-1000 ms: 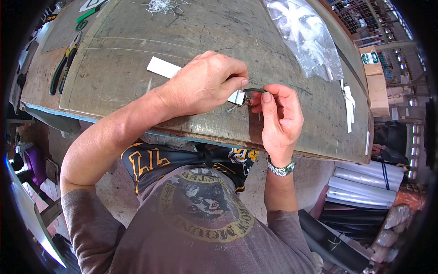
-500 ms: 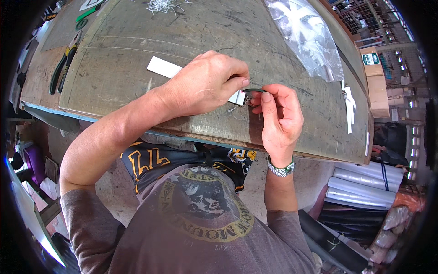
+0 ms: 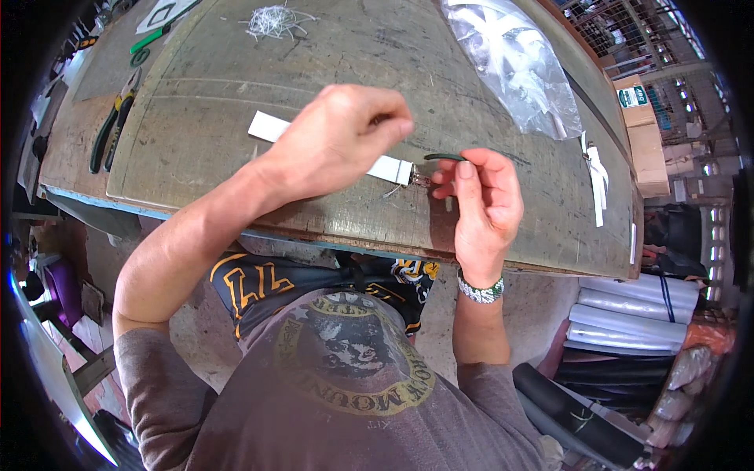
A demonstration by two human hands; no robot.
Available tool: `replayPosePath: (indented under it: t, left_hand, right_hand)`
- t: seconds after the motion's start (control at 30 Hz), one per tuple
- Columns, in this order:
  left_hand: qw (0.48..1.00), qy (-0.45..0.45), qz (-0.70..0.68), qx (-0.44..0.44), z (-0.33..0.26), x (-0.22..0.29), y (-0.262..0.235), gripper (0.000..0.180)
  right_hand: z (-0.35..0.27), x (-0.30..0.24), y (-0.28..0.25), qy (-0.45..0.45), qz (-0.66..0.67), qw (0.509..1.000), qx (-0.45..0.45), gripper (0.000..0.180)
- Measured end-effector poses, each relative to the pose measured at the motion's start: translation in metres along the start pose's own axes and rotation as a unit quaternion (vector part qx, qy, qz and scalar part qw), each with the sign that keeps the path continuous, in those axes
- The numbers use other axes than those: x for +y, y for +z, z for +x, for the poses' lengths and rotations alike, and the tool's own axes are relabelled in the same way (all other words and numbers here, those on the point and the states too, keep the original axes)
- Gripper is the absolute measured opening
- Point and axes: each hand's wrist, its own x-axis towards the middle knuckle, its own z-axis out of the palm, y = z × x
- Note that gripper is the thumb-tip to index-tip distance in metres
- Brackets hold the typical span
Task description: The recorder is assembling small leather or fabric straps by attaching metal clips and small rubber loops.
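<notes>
A white strap [image 3: 386, 169] lies slantwise on the bench, its middle covered by my left hand. At its right end is a small metal buckle [image 3: 418, 179], with loose white thread ends beside it. My left hand [image 3: 338, 133] hovers over the strap, thumb and forefinger closed in a pinch; what they hold, if anything, does not show. Right of the buckle, my right hand [image 3: 485, 184] pinches a slim, curved, dark green piece [image 3: 444, 156] resembling a handle. Its lower fingers are curled close to the buckle, and the rest of the piece is hidden by them.
A tangle of white thread [image 3: 275, 22] lies at the far side of the worn bench [image 3: 228, 94]. Pliers [image 3: 116, 122] rest on the left, a clear plastic bag [image 3: 518, 67] at the far right. More white straps [image 3: 598, 184] lie near the bench's right edge.
My left hand has moved left, away from the buckle, uncovering more of the strap. The right hand keeps its hold on the green piece, nearly in place.
</notes>
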Motion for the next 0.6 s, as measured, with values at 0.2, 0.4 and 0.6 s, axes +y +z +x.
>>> replayPosePath:
  t: [0.2, 0.4, 0.6]
  left_hand:
    - [0.98, -0.015, 0.131, 0.15, 0.015, -0.009, -0.079, 0.023]
    - [0.927, 0.082, 0.336, 0.148, 0.022, -0.041, -0.09, 0.045]
    - [0.944, 0.178, 0.278, -0.021, -0.033, 0.03, -0.003, 0.04]
  right_hand:
    - [-0.006, -0.006, -0.034, -0.036, -0.018, 0.996, 0.077, 0.017]
    - [-0.004, 0.007, -0.048, -0.017, -0.019, 0.993, 0.111, 0.016]
    - [-0.006, 0.004, -0.04, -0.022, -0.03, 0.994, 0.101, 0.016]
